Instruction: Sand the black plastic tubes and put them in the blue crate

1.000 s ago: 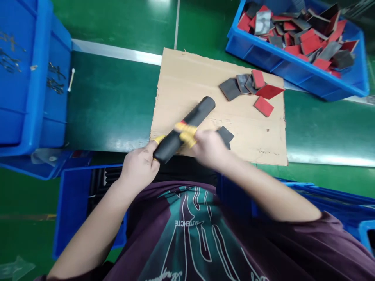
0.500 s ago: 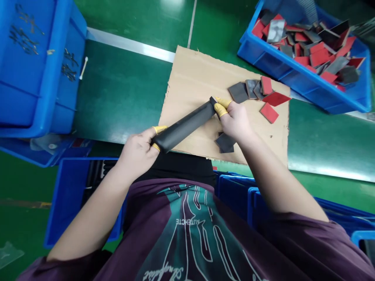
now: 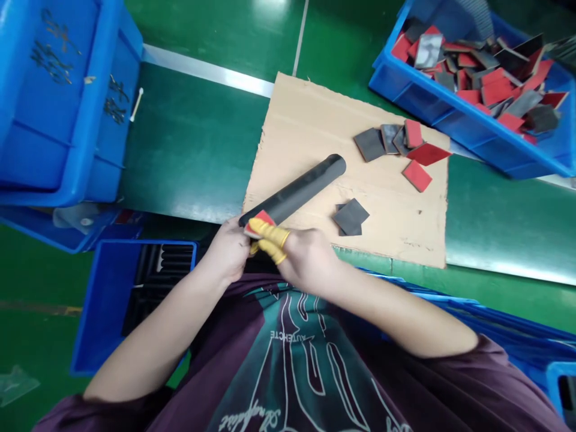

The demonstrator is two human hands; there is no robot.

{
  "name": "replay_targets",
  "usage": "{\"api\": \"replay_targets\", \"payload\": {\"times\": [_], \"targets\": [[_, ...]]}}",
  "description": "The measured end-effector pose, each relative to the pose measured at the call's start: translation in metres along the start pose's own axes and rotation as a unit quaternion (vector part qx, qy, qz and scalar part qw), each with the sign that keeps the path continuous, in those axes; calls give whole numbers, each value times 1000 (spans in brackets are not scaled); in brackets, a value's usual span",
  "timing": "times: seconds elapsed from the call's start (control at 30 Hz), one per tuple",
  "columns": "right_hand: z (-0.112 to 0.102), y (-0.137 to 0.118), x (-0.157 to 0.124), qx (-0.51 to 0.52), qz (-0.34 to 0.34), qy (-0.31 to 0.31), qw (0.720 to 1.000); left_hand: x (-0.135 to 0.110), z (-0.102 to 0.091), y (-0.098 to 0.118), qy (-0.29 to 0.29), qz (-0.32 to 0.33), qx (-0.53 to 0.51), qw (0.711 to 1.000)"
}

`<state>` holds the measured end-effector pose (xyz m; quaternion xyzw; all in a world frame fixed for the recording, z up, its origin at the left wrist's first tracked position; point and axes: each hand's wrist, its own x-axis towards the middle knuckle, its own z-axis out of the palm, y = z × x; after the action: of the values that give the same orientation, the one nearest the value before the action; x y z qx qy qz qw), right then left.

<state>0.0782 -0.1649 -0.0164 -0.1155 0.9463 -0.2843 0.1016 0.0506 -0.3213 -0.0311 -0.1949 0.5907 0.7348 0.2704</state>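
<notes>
A long black tube (image 3: pixel 297 189) lies slantwise over a sheet of cardboard (image 3: pixel 310 108), its rounded far end pointing up and right. My left hand (image 3: pixel 231 249) is closed around its near end, fingers partly hidden behind my right hand. Yellow finger covers sit on the fingers of my right hand (image 3: pixel 306 255). Those fingers pinch a small red-faced pad (image 3: pixel 263 217) against or very close to the tube's near end; contact is hard to make out. Two dark square pads (image 3: pixel 352 217) overlap on the cardboard, right of the tube.
Several black and red pads (image 3: pixel 369 144) lie at the cardboard's upper right. Behind them stands a blue bin (image 3: pixel 432 102) heaped with similar pads. A large blue crate (image 3: pixel 105 120) is at left, and a lower blue bin (image 3: pixel 103 300) holds black tubes.
My right hand has left the tube's far end and come to its near end, now with a red-faced pad. My left hand has shifted slightly right and down, and the tube has turned.
</notes>
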Motion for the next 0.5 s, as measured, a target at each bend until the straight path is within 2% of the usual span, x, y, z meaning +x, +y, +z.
{"api": "replay_targets", "payload": {"times": [0.03, 0.13, 0.2, 0.23, 0.3, 0.37, 0.43, 0.5], "targets": [[-5, 11, 5, 0, 28, 25, 999, 1, -3, -3, -5, 26, 26, 999], [-20, 46, 18, 31, 140, 172, 975, 4, -10, -8, -27, 99, 101, 990], [-18, 47, 14, 45, 150, 218, 963, 5, -13, -9, -38, 121, 135, 983], [-13, 40, 9, 45, 126, 203, 970, 5, -14, -9, -44, 127, 148, 980], [-1, 20, -5, 39, 54, 118, 991, 5, -15, -8, -62, 131, 170, 975], [5, 14, -11, 26, 29, 49, 998, 5, -17, -7, -73, 133, 196, 969], [-2, 31, -4, 16, 71, 75, 995, 4, -19, -6, -68, 130, 231, 962], [-14, 58, 9, 32, 124, 170, 977, 3, -19, -5, -56, 124, 259, 956]]}}
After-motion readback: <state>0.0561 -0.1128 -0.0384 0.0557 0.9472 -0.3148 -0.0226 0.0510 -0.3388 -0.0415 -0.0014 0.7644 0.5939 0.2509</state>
